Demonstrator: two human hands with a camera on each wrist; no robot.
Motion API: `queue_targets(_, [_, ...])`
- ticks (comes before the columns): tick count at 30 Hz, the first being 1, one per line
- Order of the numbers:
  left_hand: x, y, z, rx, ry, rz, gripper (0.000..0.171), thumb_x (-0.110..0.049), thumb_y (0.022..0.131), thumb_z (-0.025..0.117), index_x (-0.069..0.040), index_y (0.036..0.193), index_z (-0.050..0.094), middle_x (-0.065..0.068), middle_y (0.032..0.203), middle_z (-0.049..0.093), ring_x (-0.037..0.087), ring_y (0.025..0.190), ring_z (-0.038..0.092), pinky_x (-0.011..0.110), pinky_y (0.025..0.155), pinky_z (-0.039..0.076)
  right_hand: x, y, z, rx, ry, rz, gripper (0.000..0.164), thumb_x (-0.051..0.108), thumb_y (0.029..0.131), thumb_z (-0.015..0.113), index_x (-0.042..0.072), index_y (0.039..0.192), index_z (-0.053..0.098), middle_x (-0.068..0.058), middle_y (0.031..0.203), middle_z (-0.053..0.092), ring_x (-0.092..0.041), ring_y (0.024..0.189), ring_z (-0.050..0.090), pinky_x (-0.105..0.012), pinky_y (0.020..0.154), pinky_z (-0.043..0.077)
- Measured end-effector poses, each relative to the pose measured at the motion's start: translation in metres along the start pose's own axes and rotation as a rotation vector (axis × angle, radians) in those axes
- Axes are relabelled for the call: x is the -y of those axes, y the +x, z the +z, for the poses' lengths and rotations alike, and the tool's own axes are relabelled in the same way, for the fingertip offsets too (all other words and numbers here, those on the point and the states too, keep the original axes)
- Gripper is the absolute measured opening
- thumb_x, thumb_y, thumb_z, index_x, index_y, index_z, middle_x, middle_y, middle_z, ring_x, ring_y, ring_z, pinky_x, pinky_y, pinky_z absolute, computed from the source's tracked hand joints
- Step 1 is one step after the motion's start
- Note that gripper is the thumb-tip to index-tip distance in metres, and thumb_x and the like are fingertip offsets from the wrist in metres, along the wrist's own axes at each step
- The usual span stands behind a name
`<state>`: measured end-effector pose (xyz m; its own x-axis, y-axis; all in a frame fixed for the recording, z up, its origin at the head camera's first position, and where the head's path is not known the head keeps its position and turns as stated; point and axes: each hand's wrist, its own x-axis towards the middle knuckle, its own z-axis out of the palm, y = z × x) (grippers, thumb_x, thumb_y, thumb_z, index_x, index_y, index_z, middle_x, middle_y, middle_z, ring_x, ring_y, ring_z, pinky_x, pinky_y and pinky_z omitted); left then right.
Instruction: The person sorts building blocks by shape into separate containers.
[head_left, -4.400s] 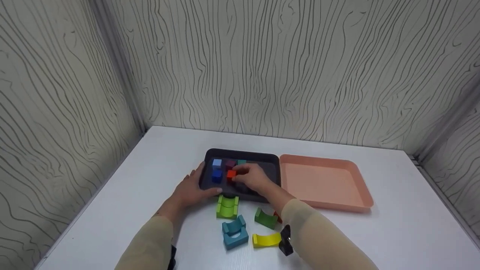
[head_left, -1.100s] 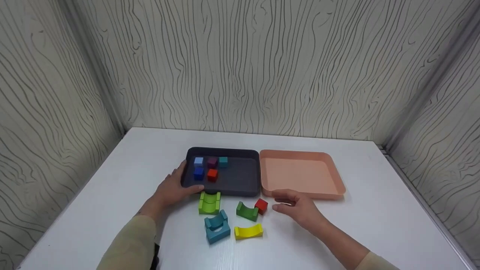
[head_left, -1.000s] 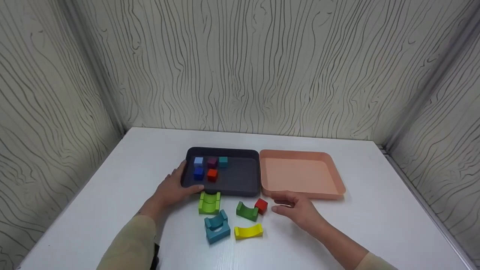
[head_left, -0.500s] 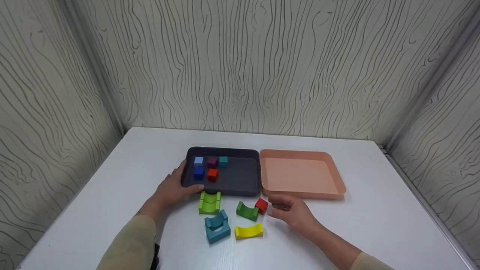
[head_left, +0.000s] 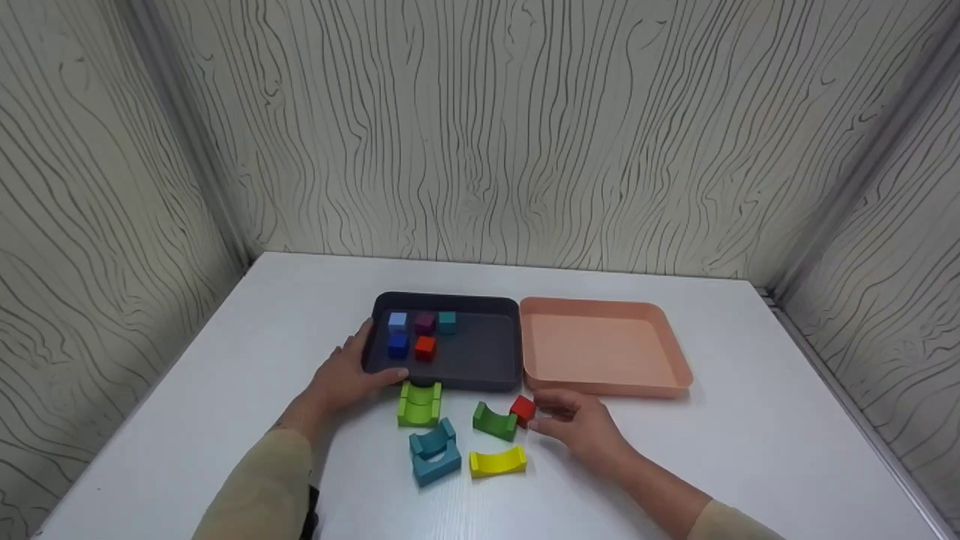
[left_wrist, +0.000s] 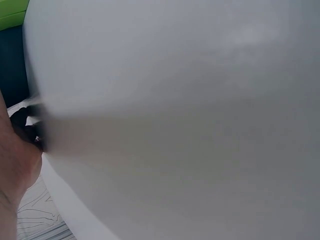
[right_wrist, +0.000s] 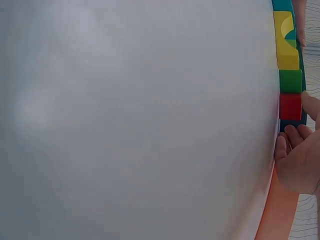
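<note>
My left hand point(head_left: 346, 379) rests at the left end of a black tray point(head_left: 484, 379), its fingers along the side and its thumb on the near rim. In the tray sit a light blue cube point(head_left: 397, 322), a purple cube point(head_left: 424, 323), a teal cube point(head_left: 447, 322), a dark blue cube point(head_left: 397, 345) and an orange-red cube point(head_left: 425, 348). On the table a red cube point(head_left: 522, 409) stands against a green arched block point(head_left: 494, 421). My right hand point(head_left: 589, 431) is just right of it, thumb and fingers spread around its near side, as the right wrist view also shows.
A pink tray point(head_left: 607, 346) adjoins the black one on the right. Lime green arch blocks point(head_left: 419, 405), teal arch blocks point(head_left: 436, 463) and a yellow arch block point(head_left: 498, 462) lie in front of the black tray. Wood-patterned panels point(head_left: 480, 135) enclose the table.
My right hand has left the black tray, where the orange-red cube now stands, and has come leftward and closer to the red cube on the table. The left hand stays at the tray.
</note>
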<state>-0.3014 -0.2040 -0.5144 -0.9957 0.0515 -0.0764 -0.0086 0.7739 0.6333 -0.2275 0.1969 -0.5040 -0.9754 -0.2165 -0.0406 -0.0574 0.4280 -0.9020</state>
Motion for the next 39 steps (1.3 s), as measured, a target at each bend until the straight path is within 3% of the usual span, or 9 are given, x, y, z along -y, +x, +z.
queue_targets(16, [-0.0007, -0.0009, 0.0013, -0.005, -0.015, 0.001, 0.128, -0.083, 0.08, 0.071, -0.022, 0.173, 0.007, 0.023, 0.174, 0.018, 0.054, 0.157, 0.015, 0.071, 0.123, 0.018, -0.0004, 0.0045, 0.0054, -0.053, -0.052, 0.024, 0.04, 0.017, 0.088, 0.089, 0.011, 0.126, 0.078, -0.002, 0.119, 0.075, -0.021, 0.104, 0.067, -0.036, 0.095, 0.059])
queue_targets(25, [-0.0013, 0.0005, 0.0011, -0.013, 0.01, 0.011, 0.127, -0.081, 0.082, 0.071, -0.019, 0.173, 0.009, 0.031, 0.171, 0.019, 0.054, 0.156, 0.02, 0.072, 0.12, 0.024, -0.0018, 0.0031, 0.004, -0.029, -0.026, -0.036, 0.044, 0.018, 0.09, 0.088, 0.009, 0.13, 0.076, -0.004, 0.12, 0.076, -0.021, 0.105, 0.068, -0.026, 0.092, 0.057])
queue_targets(39, [0.0002, 0.0011, 0.0008, 0.002, 0.008, -0.006, 0.129, -0.084, 0.08, 0.07, -0.022, 0.173, 0.007, 0.029, 0.173, 0.014, 0.058, 0.157, 0.007, 0.076, 0.119, 0.018, 0.0011, 0.003, 0.0064, -0.03, -0.018, -0.041, 0.041, 0.016, 0.088, 0.088, 0.008, 0.127, 0.077, -0.005, 0.118, 0.076, -0.021, 0.102, 0.069, -0.03, 0.092, 0.059])
